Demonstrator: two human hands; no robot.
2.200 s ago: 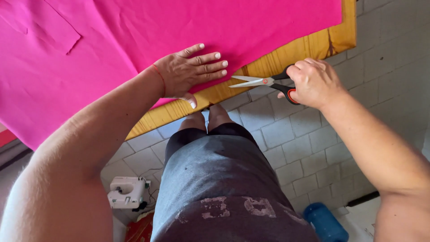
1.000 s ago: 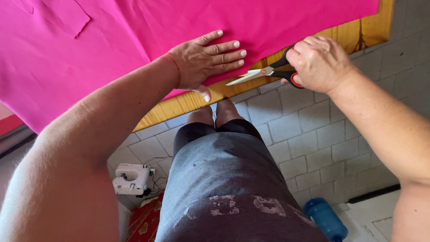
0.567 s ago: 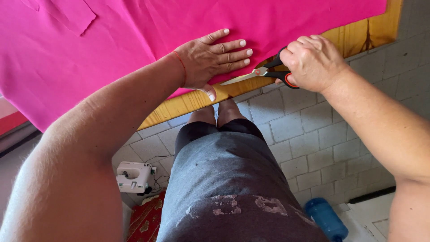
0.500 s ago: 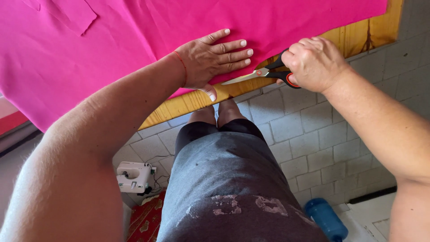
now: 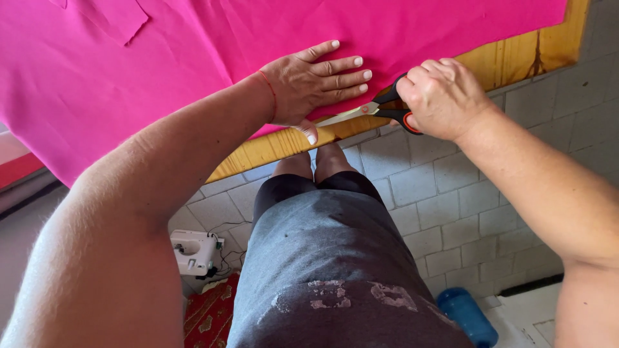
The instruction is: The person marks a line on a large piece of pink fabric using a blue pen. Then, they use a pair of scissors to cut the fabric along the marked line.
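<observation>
A large pink cloth [image 5: 193, 58] lies spread over a wooden table [image 5: 516, 55]. My left hand [image 5: 316, 80] presses flat on the cloth near its front edge, fingers apart, thumb over the table's rim. My right hand [image 5: 445, 96] grips black and red scissors [image 5: 380, 109]. Their blades point left along the cloth's front edge, just under my left fingers. Whether the blades are cutting into the cloth cannot be told.
The table's wooden front edge [image 5: 264, 151] runs diagonally. Below it is a grey tiled floor [image 5: 445, 206], a small white sewing machine [image 5: 193, 251] on a red patterned rug [image 5: 209, 316], and a blue bottle [image 5: 467, 316] at the lower right.
The scissors moved left along the cloth's edge towards my left hand, and the blades went from wide apart to nearly closed. My left hand stayed flat on the cloth.
</observation>
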